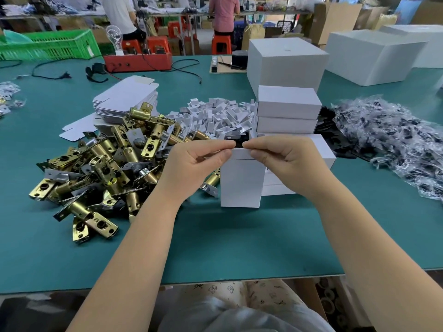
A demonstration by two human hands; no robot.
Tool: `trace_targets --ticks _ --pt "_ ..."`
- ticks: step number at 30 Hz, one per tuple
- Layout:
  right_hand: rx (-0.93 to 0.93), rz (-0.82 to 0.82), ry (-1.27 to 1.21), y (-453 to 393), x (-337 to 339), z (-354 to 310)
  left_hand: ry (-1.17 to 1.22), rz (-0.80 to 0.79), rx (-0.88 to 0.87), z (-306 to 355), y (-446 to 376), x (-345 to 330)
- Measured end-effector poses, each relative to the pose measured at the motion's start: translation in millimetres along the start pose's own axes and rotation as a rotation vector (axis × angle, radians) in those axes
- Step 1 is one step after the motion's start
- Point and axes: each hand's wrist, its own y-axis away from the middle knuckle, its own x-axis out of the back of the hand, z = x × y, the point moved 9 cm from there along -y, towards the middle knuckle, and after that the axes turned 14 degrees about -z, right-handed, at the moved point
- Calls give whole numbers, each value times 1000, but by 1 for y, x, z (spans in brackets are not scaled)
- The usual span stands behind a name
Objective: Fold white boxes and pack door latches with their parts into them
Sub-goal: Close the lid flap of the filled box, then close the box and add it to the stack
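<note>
Small white cardboard box (240,182) stands upright on the teal counter (239,240), just right of the brass door latch pile (100,168). Left hand (191,164) and right hand (285,155) both pinch its top flap, a black part (239,142) showing just behind. No readable print anywhere. Bare counter in front of the box, stacked white boxes (288,109) close behind.

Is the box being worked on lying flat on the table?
No, the white box stands upright on the table, both hands at its top flap.
</note>
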Motion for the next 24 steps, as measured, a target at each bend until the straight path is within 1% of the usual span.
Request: trace_targets --ticks 2,6,12,14,16,18,21,24 --pt "35 13 37 1 -1 -3 -16 6 -15 1 0 0" --pt "45 100 34 5 0 -1 -61 8 -36 6 -2 2" --pt "88 135 32 14 -6 -4 -123 -52 -39 15 -4 4" --pt "74 125 -2 14 -6 -2 -200 -87 -64 23 -7 1" --pt "54 118 -29 14 -5 -1 -327 -119 -128 34 -10 -7" --pt "44 103 -42 13 -6 -1 -387 -112 -169 39 -10 -10" --pt "51 84 -48 15 -7 0 -365 -95 -166 35 -3 -9" --pt "86 47 -19 17 -11 0 -224 -74 -87 18 5 -10"
